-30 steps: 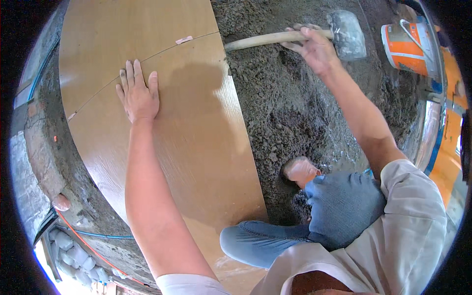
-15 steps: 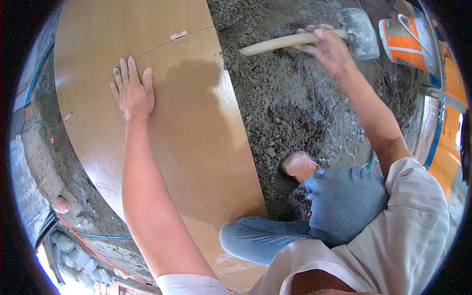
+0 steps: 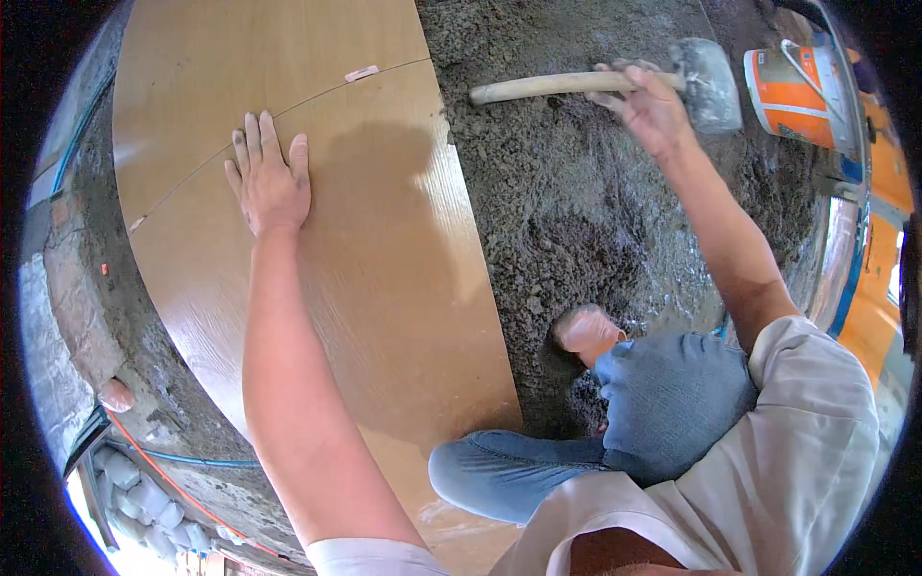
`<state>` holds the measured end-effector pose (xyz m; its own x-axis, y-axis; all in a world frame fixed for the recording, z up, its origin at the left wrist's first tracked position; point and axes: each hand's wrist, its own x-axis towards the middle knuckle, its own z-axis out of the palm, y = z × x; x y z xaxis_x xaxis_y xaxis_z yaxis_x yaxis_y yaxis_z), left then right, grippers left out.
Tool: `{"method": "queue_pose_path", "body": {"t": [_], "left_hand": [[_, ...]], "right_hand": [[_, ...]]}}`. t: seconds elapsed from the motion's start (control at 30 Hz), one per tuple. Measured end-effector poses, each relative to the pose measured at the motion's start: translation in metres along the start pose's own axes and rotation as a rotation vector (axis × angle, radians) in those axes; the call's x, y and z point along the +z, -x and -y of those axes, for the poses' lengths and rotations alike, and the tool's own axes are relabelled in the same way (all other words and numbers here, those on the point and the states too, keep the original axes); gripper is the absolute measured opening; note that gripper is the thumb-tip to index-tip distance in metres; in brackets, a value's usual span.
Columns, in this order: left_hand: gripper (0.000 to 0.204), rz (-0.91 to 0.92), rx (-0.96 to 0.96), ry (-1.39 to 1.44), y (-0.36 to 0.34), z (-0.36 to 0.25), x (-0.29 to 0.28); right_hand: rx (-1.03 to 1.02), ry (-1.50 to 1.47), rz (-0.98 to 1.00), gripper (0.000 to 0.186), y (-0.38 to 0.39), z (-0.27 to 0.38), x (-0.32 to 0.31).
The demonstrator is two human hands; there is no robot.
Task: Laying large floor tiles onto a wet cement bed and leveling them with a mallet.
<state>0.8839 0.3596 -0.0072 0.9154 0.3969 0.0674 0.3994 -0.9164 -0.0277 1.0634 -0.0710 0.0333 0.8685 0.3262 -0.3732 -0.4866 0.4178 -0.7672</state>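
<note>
- Left hand (image 3: 272, 192) lies palm down on the glossy tan slab (image 3: 384, 307), fingers slightly spread, thumb out, gripping nothing; the forearm reaches nearly straight up from below.
- Right hand (image 3: 655, 115) is partly closed around the mallet (image 3: 711, 88) by its handle, close to the grey head; that elbow bends out to the side.
- The mallet lies crosswise above the wet mortar (image 3: 547, 221), handle end toward the slab's right edge; I can't tell whether it touches down.
- Part of the right-hand grip is hidden, and the slab's top runs out of view.
- A thin dark line crosses the slab past the left fingertips, seam or string, I can't tell.
- One bare foot (image 3: 586, 331) rests in the mortar.
- Beyond, an orange-and-white bucket (image 3: 795, 94) sits right; an orange hose (image 3: 168, 472) trails lower left.
</note>
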Motion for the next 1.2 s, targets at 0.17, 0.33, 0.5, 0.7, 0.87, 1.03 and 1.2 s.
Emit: {"method": "queue_pose_path", "body": {"t": [0.17, 0.33, 0.5, 0.7, 0.87, 1.03, 1.2], "left_hand": [[0.063, 0.019, -0.007, 0.007, 0.002, 0.002, -0.001], [0.058, 0.011, -0.018, 0.017, 0.002, -0.004, -0.007], [0.057, 0.039, 0.135, 0.009, 0.021, -0.046, -0.003], [0.061, 0.016, 0.377, 0.339, 0.010, -0.154, -0.023], [0.061, -0.028, 0.394, 0.481, -0.006, -0.196, -0.031], [0.061, -0.096, 0.189, 0.516, 0.065, -0.142, -0.057], [0.059, 0.003, -0.660, 0.324, 0.284, -0.027, -0.038]], "right_hand": [[0.047, -0.036, -0.006, 0.008, -0.001, -0.019, 0.023], [-0.011, -0.050, -0.069, 0.009, 0.003, -0.015, 0.019], [0.020, -0.099, -0.015, 0.016, 0.003, -0.024, 0.016], [-0.048, -0.007, -0.048, 0.020, 0.036, 0.006, 0.008], [-0.192, 0.158, -0.049, 0.018, 0.056, 0.045, 0.006], [-0.306, 0.707, -0.132, 0.033, 0.096, 0.078, 0.039], [-0.582, 1.282, 0.160, 0.028, 0.117, 0.024, 0.042]]}}
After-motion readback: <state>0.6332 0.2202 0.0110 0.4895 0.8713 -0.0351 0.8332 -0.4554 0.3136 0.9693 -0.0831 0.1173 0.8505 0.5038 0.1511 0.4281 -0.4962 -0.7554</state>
